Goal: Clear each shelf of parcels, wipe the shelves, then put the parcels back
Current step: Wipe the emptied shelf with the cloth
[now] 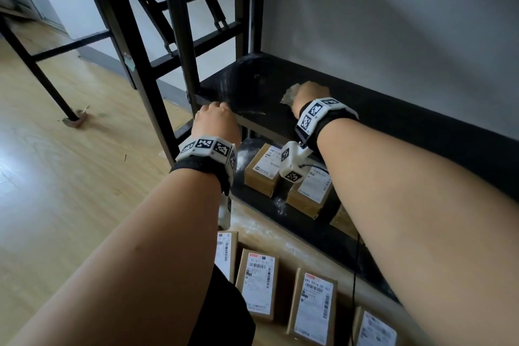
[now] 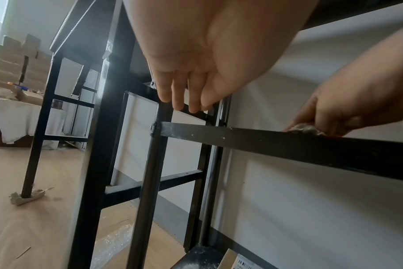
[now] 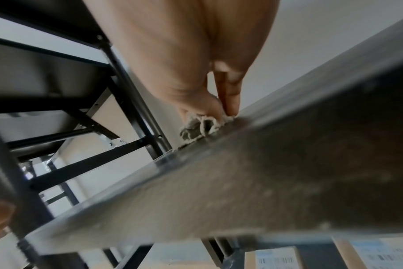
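Observation:
The middle black shelf (image 1: 393, 123) holds no parcels and shows pale dust streaks near its left end. My right hand (image 1: 310, 93) grips a bunched grey rag (image 1: 289, 97) and presses it on the shelf's left half; the right wrist view shows the rag (image 3: 199, 127) under my fingers (image 3: 230, 102). My left hand (image 1: 216, 109) hovers at the shelf's front left corner with its fingers (image 2: 179, 98) straight, just above the front rail (image 2: 288, 143), holding nothing. Brown parcels (image 1: 264, 171) with white labels sit on the dusty bottom shelf. More parcels (image 1: 258, 284) lie on the floor in front.
The rack's black upright post (image 1: 182, 36) stands just left of my left hand. Another black frame (image 1: 56, 50) stands further left on the wooden floor (image 1: 56, 205). A grey wall (image 1: 393, 22) backs the shelf. Stacked cardboard boxes (image 2: 16, 60) stand far off.

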Motion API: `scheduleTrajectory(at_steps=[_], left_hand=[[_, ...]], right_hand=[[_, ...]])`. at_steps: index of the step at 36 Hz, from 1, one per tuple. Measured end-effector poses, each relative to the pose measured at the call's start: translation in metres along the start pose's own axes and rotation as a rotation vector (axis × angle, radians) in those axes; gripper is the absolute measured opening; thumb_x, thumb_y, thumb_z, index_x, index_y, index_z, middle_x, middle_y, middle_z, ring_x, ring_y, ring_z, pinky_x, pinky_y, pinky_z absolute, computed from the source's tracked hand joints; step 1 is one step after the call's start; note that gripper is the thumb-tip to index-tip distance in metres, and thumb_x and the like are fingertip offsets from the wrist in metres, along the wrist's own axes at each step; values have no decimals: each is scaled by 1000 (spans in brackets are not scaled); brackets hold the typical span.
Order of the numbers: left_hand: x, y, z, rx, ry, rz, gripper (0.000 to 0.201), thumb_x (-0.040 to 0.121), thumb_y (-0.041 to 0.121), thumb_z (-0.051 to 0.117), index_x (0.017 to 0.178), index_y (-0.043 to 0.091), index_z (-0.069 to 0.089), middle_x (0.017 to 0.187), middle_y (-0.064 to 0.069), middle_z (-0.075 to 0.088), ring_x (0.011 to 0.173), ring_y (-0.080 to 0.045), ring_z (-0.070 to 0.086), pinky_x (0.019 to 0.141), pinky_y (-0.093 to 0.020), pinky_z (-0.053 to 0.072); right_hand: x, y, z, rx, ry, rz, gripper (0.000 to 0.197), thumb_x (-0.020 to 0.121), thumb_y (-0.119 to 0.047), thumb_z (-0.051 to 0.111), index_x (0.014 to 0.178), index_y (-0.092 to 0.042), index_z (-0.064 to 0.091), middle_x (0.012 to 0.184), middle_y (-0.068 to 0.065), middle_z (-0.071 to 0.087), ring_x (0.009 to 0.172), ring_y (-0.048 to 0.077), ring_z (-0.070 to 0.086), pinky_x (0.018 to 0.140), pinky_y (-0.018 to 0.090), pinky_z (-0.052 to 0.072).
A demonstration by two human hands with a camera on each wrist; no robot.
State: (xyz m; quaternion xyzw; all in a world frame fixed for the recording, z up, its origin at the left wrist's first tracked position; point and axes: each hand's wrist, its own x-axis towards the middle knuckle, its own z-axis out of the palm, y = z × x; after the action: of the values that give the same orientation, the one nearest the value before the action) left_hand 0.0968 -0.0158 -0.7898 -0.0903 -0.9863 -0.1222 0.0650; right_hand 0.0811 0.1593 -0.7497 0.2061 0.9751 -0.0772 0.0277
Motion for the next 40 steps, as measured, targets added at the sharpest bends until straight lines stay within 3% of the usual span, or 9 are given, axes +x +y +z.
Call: scheduleTrajectory(at_steps=[4, 7, 10, 15, 21, 26, 30, 33, 40], left_hand=[[2, -3, -1, -18, -8, -9, 45, 88, 5, 41, 133, 4, 45, 134, -15, 48, 127, -32, 39, 104, -40, 36], [3, -6, -1, -12, -4, -11, 41, 88, 4, 40, 128, 3, 48, 131, -16, 50, 125, -33, 40, 103, -41, 37], [2, -7, -1, 6, 6, -23, 37, 87, 2, 39, 122, 3, 51, 127, -15, 51, 122, -33, 42, 99, -41, 39], [-3, -2, -3, 9, 19, -21, 39, 87, 1, 39, 124, 3, 50, 128, -15, 51, 124, -33, 41, 100, -42, 39], [-10, 6, -5, 1, 14, 22, 45, 88, 3, 40, 133, 3, 45, 135, -15, 48, 128, -32, 39, 105, -41, 36], [-11, 8, -6, 2, 17, 27, 43, 88, 3, 42, 131, 2, 46, 133, -16, 49, 126, -34, 40, 105, -43, 36], [-11, 6, -7, -11, 1, 2, 47, 87, 2, 42, 134, 3, 44, 134, -16, 48, 128, -34, 38, 105, -43, 36], [-10, 5, -8, -12, -13, -14, 48, 88, 2, 42, 136, 4, 43, 135, -15, 47, 128, -33, 38, 105, -42, 36], [-7, -7, -2, -13, 1, -38, 42, 87, 2, 39, 129, 3, 48, 130, -17, 50, 124, -34, 41, 104, -42, 37]], right_hand=[[-3, -16, 7, 53, 19, -50, 32, 102, -17, 40, 126, -2, 55, 132, 15, 56, 125, 30, 50, 104, 33, 36], [-7, -21, 10, 109, 21, -56, 30, 103, -16, 38, 123, -4, 57, 128, 13, 59, 120, 28, 53, 101, 32, 39], [-12, -22, 11, 195, -13, -61, 33, 102, -26, 42, 122, -7, 60, 122, 10, 62, 115, 27, 57, 99, 34, 45], [-27, -18, 15, 289, -59, -101, 27, 96, -26, 56, 117, -17, 69, 116, 6, 66, 99, 24, 64, 81, 29, 52], [-52, 3, 11, 285, -10, -160, 31, 93, -14, 52, 119, -19, 68, 122, 5, 65, 109, 25, 61, 93, 32, 50], [-64, 32, 12, 56, 182, -13, 31, 92, -27, 57, 117, -9, 61, 121, 10, 58, 119, 29, 46, 97, 37, 43], [-62, 31, 9, 95, 71, 21, 25, 92, -24, 58, 108, -5, 62, 108, 10, 65, 103, 28, 60, 80, 33, 47], [-61, 18, 8, 127, 0, -9, 28, 92, -21, 56, 116, -7, 62, 109, 8, 65, 94, 25, 61, 72, 32, 45], [-51, -17, 21, 219, 9, -66, 32, 93, -23, 56, 120, -8, 63, 116, 10, 65, 104, 30, 62, 88, 37, 51]])
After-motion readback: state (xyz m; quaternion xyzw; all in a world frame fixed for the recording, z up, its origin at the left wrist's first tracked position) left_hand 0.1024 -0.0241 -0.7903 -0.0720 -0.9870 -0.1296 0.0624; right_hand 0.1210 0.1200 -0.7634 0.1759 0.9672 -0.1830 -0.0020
